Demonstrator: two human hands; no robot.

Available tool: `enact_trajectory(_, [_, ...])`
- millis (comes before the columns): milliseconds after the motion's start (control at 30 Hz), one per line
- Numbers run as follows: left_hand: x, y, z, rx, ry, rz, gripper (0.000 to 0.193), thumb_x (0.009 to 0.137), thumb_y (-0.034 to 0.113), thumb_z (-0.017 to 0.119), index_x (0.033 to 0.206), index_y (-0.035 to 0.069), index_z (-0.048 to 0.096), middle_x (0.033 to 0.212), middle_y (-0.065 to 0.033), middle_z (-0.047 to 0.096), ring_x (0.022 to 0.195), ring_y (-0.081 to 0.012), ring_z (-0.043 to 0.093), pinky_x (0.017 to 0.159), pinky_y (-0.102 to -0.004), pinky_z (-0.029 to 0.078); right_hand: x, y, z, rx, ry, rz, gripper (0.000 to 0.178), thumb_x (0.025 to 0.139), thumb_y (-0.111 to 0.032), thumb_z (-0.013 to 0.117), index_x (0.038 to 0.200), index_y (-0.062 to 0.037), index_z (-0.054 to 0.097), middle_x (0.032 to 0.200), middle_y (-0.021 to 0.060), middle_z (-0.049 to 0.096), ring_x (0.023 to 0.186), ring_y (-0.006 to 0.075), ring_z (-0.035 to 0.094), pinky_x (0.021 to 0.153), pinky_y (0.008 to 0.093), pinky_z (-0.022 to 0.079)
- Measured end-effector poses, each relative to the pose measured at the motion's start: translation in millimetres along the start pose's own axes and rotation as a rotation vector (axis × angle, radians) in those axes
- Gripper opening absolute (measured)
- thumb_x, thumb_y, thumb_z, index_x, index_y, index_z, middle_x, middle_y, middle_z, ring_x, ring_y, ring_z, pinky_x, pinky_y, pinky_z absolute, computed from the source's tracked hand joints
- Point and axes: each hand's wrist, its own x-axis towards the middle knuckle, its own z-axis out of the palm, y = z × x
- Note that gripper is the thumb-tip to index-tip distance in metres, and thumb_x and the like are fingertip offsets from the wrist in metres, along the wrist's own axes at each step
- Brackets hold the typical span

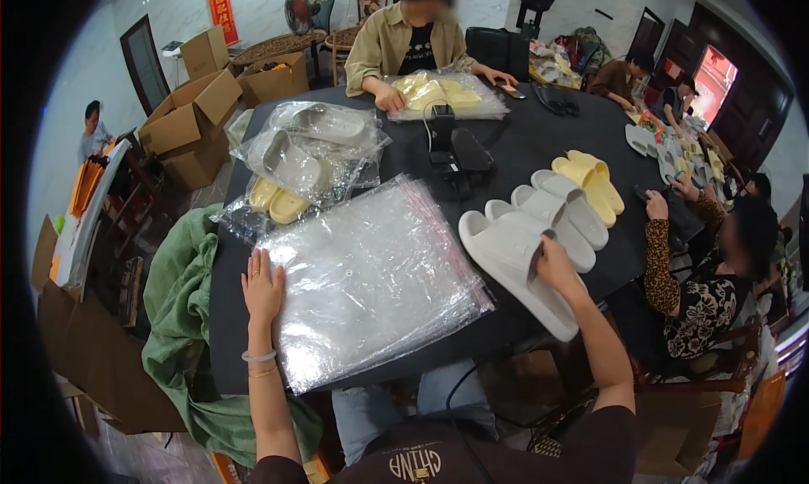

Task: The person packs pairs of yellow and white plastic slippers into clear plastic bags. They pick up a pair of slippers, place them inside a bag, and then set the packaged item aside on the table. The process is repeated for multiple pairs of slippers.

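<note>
My right hand (pixel 563 271) is closed on a light grey slide sandal (pixel 504 255), its fingers at the strap opening. The sandal is tilted at the right front of the black table. More grey slides (pixel 558 235) stand in a row just behind it, with yellow slides (pixel 594 187) at the far end. My left hand (pixel 263 292) lies flat with fingers stretched, at the left edge of a stack of clear plastic bags (pixel 371 290). The bags have a pinkish strip along their right side. Beyond them are bagged grey slides (pixel 295 159) and a bagged yellow pair (pixel 278 201).
A black device on a stand (pixel 440 142) is mid-table. Across from me a person (pixel 413 45) handles bagged yellow slides (pixel 436 92). Another person (pixel 716 273) works at the right. Green cloth (pixel 185 290) hangs at the left; cardboard boxes (pixel 190 117) stand behind.
</note>
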Motion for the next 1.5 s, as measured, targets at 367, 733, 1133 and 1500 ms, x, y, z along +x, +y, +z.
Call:
enact_trajectory(367, [10.5, 21.0, 4.9, -0.124, 0.027, 0.048, 0.066, 0.095, 0.04, 0.042, 0.146, 0.003, 0.022, 0.151, -0.014, 0.025, 0.14, -0.0285, 0.022, 0.112, -0.0455, 0.017, 85.6, 180.8, -22.7, -0.517, 0.296, 0.425, 0.033, 0.094, -0.025, 0.037, 0.111, -0.0032, 0.055, 0.113, 0.0189, 0.061, 0.112, 0.0385, 0.055, 0.096, 0.0471, 0.041])
enact_trajectory(733, [18.1, -10.4, 3.6, -0.753, 0.145, 0.047, 0.064, 0.096, 0.035, 0.048, 0.141, -0.005, 0.028, 0.149, -0.0214, 0.026, 0.14, -0.0297, 0.02, 0.113, -0.0352, 0.015, 45.8, -94.9, 46.5, -0.235, 0.12, -0.457, 0.038, 0.089, -0.017, 0.051, 0.122, 0.002, 0.051, 0.13, 0.0232, 0.047, 0.113, 0.0409, 0.049, 0.096, 0.0446, 0.041])
enact_trajectory(1133, [-81.3, 0.8, -27.2, -1.071, -0.022, -0.275, 0.066, 0.093, 0.033, 0.054, 0.14, -0.007, 0.03, 0.143, -0.0221, 0.036, 0.134, -0.0282, 0.034, 0.109, -0.0318, 0.026, 54.9, -62.2, 138.5, 0.269, -0.323, 0.093, 0.075, 0.086, -0.026, 0.055, 0.142, 0.0092, 0.02, 0.141, 0.0298, 0.034, 0.132, 0.035, 0.036, 0.108, 0.0346, 0.029])
enact_trajectory(1500, [-73.9, 13.0, -23.6, -0.549, 0.154, 0.03, 0.057, 0.078, 0.021, 0.071, 0.125, -0.003, 0.052, 0.143, -0.0294, 0.03, 0.13, -0.0412, 0.035, 0.107, -0.0398, 0.032, 30.3, -129.9, 114.2, -0.138, 0.104, -0.392, 0.054, 0.081, -0.001, 0.051, 0.133, 0.0013, 0.038, 0.137, 0.0255, 0.038, 0.127, 0.0392, 0.036, 0.107, 0.0448, 0.029])
